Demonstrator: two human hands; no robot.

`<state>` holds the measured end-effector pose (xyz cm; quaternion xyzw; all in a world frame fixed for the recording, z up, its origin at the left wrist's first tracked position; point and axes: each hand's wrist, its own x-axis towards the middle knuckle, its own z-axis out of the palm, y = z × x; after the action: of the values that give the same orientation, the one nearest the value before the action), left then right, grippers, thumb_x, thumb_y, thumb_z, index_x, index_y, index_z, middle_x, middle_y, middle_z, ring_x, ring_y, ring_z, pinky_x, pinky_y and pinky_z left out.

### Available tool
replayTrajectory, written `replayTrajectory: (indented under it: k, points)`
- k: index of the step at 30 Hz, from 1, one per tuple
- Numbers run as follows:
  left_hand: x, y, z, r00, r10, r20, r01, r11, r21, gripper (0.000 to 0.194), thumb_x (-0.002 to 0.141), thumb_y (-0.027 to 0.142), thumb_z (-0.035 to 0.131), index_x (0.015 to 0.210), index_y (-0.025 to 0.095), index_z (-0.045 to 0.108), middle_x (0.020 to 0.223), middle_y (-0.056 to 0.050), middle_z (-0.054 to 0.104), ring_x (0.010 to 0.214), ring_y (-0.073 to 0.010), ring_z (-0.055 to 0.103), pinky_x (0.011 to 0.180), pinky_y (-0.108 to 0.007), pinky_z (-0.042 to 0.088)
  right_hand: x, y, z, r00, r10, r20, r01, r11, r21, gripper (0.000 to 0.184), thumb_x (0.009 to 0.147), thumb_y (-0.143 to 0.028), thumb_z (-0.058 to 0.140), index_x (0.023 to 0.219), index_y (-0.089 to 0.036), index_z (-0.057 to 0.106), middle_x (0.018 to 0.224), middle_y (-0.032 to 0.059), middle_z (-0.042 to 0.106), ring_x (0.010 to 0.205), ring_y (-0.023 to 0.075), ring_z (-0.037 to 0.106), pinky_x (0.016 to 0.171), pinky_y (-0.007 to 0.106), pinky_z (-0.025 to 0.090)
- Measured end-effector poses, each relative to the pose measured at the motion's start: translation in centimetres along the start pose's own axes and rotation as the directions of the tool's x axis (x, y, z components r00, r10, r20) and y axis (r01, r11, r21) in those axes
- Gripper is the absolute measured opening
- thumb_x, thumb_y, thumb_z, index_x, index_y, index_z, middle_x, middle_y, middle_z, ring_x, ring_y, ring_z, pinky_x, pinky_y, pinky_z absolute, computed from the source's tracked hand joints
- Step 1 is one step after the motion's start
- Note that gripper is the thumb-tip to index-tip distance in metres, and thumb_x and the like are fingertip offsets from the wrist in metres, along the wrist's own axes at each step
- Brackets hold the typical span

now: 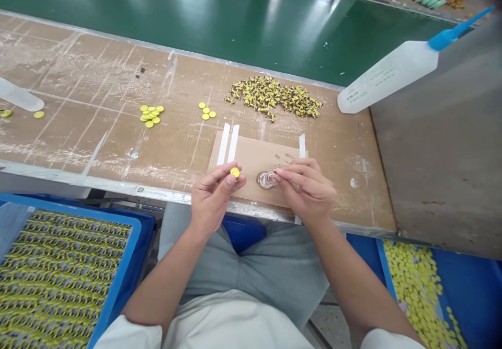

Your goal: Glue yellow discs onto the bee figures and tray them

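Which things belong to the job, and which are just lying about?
In use: left hand pinching a yellow disc; right hand at a small clear object on a cardboard sheet.
Lying about: loose yellow discs, a heap of yellow-and-dark parts, a white squeeze bottle.

The person is wearing one white short-sleeved cloth shirt (pixel 231 325) and one pair of pale grey-green trousers (pixel 243 265) with a centre seam.

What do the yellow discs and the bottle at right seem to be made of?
The yellow discs look like smooth, glossy plastic or enamelled metal; their shine doesn't settle which. The squeeze bottle has a cloudy, translucent body that suggests white plastic.
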<state>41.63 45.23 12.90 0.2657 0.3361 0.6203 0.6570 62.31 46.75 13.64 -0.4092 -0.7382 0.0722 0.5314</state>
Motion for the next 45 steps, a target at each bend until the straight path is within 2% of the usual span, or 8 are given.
replayTrajectory:
  k: [11, 14, 16, 20, 26, 29, 36, 45]
  points:
    - [0.0, 0.1, 0.1, 1.000, -0.009, -0.016, 0.009, 1.000, -0.005, 0.022, 0.081, 0.024, 0.081, 0.103, 0.023, 0.081, 0.103, -0.005, 0.077, 0.084, -0.0130, 0.075, 0.087, -0.025, 0.062, -0.2, 0.1, 0.0, 1.000, 0.017, -0.023, -0.016, 0.999, 0.038, 0.027, 0.082, -0.010, 0.080, 0.101, -0.030, 0.077, 0.087, 0.0021, 0.075, 0.073, 0.0207, 0.067, 0.075, 0.043, 0.054]
    - [-0.1, 0.3, 0.1, 1.000, -0.020, -0.022, 0.019, 0.999, -0.032, 0.023, 0.081, 0.022, 0.081, 0.104, 0.023, 0.080, 0.102, -0.005, 0.078, 0.085, -0.0126, 0.075, 0.087, -0.023, 0.062, 0.0, -0.6, 0.1, 0.981, 0.151, -0.121, -0.138, 0.984, 0.110, 0.023, 0.084, -0.012, 0.079, 0.101, -0.028, 0.077, 0.087, 0.0031, 0.074, 0.080, 0.0216, 0.066, 0.078, 0.042, 0.054]
    - [-0.5, 0.5, 0.3, 0.999, -0.046, -0.027, 0.044, 0.997, -0.068, 0.023, 0.082, 0.021, 0.080, 0.105, 0.023, 0.080, 0.100, -0.004, 0.079, 0.084, -0.0117, 0.075, 0.086, -0.021, 0.061, 0.2, -1.5, 0.1, 0.941, 0.298, -0.160, -0.265, 0.943, 0.203, 0.024, 0.086, -0.016, 0.077, 0.107, -0.029, 0.077, 0.089, 0.0031, 0.072, 0.084, 0.0210, 0.066, 0.082, 0.040, 0.054]
    - [-1.9, 0.8, 1.2, 0.991, -0.136, 0.007, 0.136, 0.981, -0.139, 0.022, 0.083, 0.021, 0.080, 0.105, 0.023, 0.080, 0.099, -0.004, 0.080, 0.081, -0.0108, 0.076, 0.082, -0.019, 0.062, 0.9, -3.7, -0.3, 0.871, 0.472, -0.138, -0.406, 0.849, 0.339, 0.038, 0.088, -0.020, 0.077, 0.124, -0.031, 0.071, 0.093, 0.0012, 0.070, 0.086, 0.0169, 0.065, 0.087, 0.035, 0.055]
    - [-3.7, 0.9, 2.9, 0.964, -0.251, 0.083, 0.262, 0.948, -0.180, 0.020, 0.086, 0.024, 0.077, 0.106, 0.024, 0.079, 0.099, -0.004, 0.079, 0.083, -0.0132, 0.075, 0.081, -0.023, 0.063, 1.2, -6.5, -1.3, 0.842, 0.537, -0.042, -0.469, 0.770, 0.433, 0.013, 0.090, -0.021, 0.075, 0.101, -0.029, 0.078, 0.098, 0.0031, 0.073, 0.093, 0.0187, 0.067, 0.087, 0.033, 0.056]
    - [-4.2, 0.9, 3.5, 0.961, -0.263, 0.086, 0.274, 0.947, -0.169, 0.020, 0.087, 0.025, 0.076, 0.106, 0.023, 0.080, 0.098, -0.004, 0.079, 0.085, -0.0145, 0.075, 0.080, -0.023, 0.063, 1.0, -7.7, -1.3, 0.833, 0.552, -0.019, -0.469, 0.724, 0.506, 0.014, 0.089, -0.018, 0.076, 0.099, -0.028, 0.078, 0.095, 0.0028, 0.074, 0.090, 0.0186, 0.069, 0.088, 0.034, 0.058]
    - [-5.1, 0.8, 4.2, 0.968, -0.226, 0.105, 0.240, 0.960, -0.144, 0.019, 0.090, 0.026, 0.072, 0.108, 0.023, 0.079, 0.099, -0.004, 0.080, 0.092, -0.0168, 0.076, 0.086, -0.026, 0.062, -0.2, -9.7, -0.1, 0.838, 0.544, -0.048, -0.434, 0.717, 0.545, 0.023, 0.088, -0.007, 0.073, 0.102, -0.025, 0.078, 0.100, 0.0038, 0.075, 0.098, 0.0242, 0.072, 0.094, 0.043, 0.059]
    - [-5.3, 0.7, 4.3, 0.973, -0.210, 0.093, 0.217, 0.973, -0.077, 0.019, 0.091, 0.028, 0.071, 0.108, 0.025, 0.080, 0.110, -0.007, 0.078, 0.096, -0.0195, 0.075, 0.091, -0.031, 0.062, -0.9, -10.2, 0.7, 0.793, 0.607, -0.046, -0.473, 0.662, 0.582, 0.018, 0.090, -0.011, 0.073, 0.101, -0.026, 0.078, 0.104, 0.0050, 0.075, 0.098, 0.0241, 0.073, 0.089, 0.040, 0.063]
